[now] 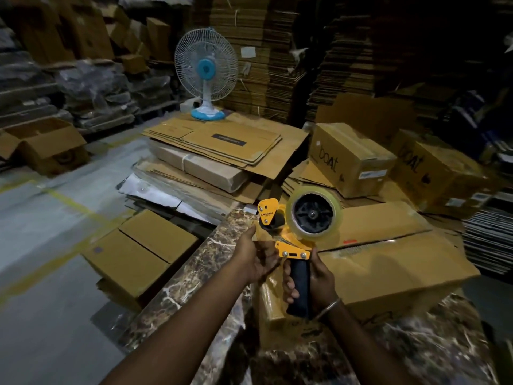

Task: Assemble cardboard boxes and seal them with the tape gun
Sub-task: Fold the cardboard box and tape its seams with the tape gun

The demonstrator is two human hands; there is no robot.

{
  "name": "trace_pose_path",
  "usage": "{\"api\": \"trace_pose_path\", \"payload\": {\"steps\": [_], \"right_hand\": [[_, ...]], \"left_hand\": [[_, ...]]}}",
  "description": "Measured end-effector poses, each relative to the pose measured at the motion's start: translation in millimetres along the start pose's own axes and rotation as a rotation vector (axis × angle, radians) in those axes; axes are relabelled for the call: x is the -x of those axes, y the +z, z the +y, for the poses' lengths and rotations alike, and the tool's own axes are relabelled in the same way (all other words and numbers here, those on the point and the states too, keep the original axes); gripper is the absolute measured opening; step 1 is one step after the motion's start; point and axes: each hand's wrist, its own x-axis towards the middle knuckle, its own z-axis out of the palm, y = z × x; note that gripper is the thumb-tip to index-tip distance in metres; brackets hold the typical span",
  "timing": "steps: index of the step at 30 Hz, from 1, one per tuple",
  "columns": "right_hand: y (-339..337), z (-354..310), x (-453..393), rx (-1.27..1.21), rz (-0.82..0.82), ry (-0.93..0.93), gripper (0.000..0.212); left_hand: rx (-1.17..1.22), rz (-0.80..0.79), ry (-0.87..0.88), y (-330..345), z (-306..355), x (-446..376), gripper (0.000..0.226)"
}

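A yellow tape gun [291, 234] with a clear tape roll [313, 215] is held upright over the left end of a cardboard box [394, 262]. My right hand [319, 279] grips its black handle. My left hand [258, 257] is at the gun's front, thumb up beside the yellow plate, fingers curled. A translucent strip of tape seems to run from the gun into that hand. The box lies on a brown marble table [200, 273], its top flaps closed along a seam.
Flat cardboard sheets [222, 143] are piled beyond the table, with a blue and white fan [206, 76] behind them. Two "boat" boxes [349, 157] stand at the right. Assembled boxes [138, 251] sit on the floor at the left. Cardboard stacks fill the background.
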Motion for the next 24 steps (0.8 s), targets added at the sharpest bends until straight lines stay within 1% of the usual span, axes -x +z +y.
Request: {"api": "trace_pose_path", "payload": {"steps": [2,4,7,12,15,17,20,24], "right_hand": [[3,0,3,0.027,0.032,-0.008,0.082],[4,-1,4,0.042,0.047,-0.016,0.083],[4,0,4,0.046,0.057,-0.033,0.082],[2,1,4,0.036,0.053,-0.035,0.083],[1,1,5,0.022,0.033,-0.039,0.081],[1,1,4,0.022,0.026,-0.04,0.081],[2,1,3,0.02,0.032,-0.026,0.081],[5,0,3,0.042,0.057,-0.008,0.081]], "left_hand": [[0.044,-0.041,-0.093,-1,2,-1,0.062],[0.07,-0.078,-0.133,-2,4,-3,0.06],[0.087,-0.118,-0.163,-5,5,-3,0.044],[0.142,-0.149,-0.189,-14,11,-4,0.03],[0.188,-0.178,-0.193,-24,17,-8,0.017],[0.16,-0.188,-0.174,-32,22,-14,0.012],[0.105,-0.209,-0.186,-42,31,-24,0.014],[-0.08,-0.225,-0.205,-45,47,-29,0.009]]}}
